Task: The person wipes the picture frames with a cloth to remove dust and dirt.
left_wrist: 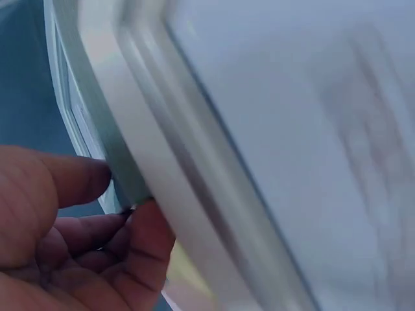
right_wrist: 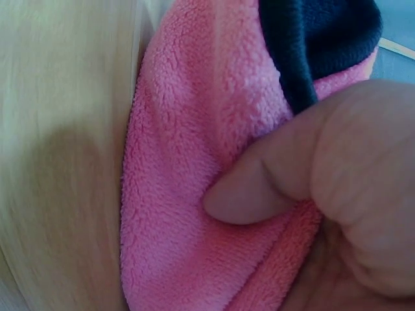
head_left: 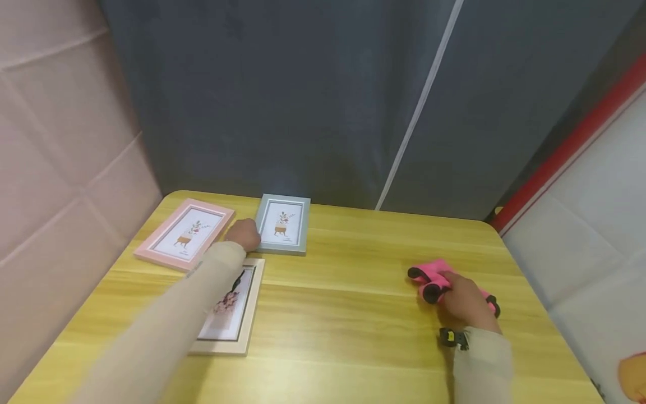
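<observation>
Sleeves (head_left: 166,325) foremost, left fingers (left_wrist: 148,249) pinch grey frame's (head_left: 282,224) edge; right fingers (right_wrist: 246,194), apart, grip cloth (head_left: 430,273).

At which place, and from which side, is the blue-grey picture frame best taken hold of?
Probably pinch the blue-grey picture frame low on its left border, coming from the left. That border is narrow and straight, and the left hand pinches it there, leaving the picture uncovered.
</observation>
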`<state>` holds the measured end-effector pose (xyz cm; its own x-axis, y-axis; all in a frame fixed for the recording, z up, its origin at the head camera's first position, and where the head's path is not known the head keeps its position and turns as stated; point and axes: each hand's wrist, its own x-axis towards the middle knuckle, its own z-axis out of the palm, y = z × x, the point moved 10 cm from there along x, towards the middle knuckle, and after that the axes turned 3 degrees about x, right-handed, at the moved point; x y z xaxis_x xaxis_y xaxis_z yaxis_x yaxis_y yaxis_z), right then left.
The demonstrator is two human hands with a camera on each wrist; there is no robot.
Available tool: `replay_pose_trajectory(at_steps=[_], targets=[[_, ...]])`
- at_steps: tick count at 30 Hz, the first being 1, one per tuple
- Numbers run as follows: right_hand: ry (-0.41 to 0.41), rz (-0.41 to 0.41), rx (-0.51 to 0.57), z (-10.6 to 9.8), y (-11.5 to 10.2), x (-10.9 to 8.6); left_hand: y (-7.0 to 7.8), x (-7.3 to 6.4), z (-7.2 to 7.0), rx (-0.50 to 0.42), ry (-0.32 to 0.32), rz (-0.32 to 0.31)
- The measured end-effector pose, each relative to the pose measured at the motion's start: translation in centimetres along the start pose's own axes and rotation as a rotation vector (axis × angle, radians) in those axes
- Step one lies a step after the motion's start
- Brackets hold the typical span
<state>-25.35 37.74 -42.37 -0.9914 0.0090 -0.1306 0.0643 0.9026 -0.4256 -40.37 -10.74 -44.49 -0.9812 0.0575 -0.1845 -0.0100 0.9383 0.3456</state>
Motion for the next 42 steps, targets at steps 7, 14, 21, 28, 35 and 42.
replay_pose_trajectory(at_steps=[7, 14, 21, 28, 35, 42], targets=[[-0.018, 0.027, -0.018, -0.1, 0.6, 0.3, 7.6, -2.3, 2.8, -0.047, -0.009, 0.075], [0.005, -0.007, -0.031, -0.4, 0.5, 0.2, 12.9, -7.7, 4.3, -0.001, -0.019, 0.16], [0.017, 0.008, -0.032, -0.5, 0.7, -0.1, 12.0, -12.1, 6.5, -0.231, 0.031, 0.134], [0.023, -0.046, -0.005, -0.8, -0.3, -0.8, 11.1, -14.1, 7.9, -0.45, -0.022, 0.179], [0.082, -0.397, 0.117, -1.6, -11.2, -2.8, 10.8, -14.0, 8.0, -0.55, -0.097, 0.19], [-0.071, -0.631, -0.046, 3.8, -19.3, -6.2, 11.4, -13.5, 8.6, -0.547, -0.064, 0.23]])
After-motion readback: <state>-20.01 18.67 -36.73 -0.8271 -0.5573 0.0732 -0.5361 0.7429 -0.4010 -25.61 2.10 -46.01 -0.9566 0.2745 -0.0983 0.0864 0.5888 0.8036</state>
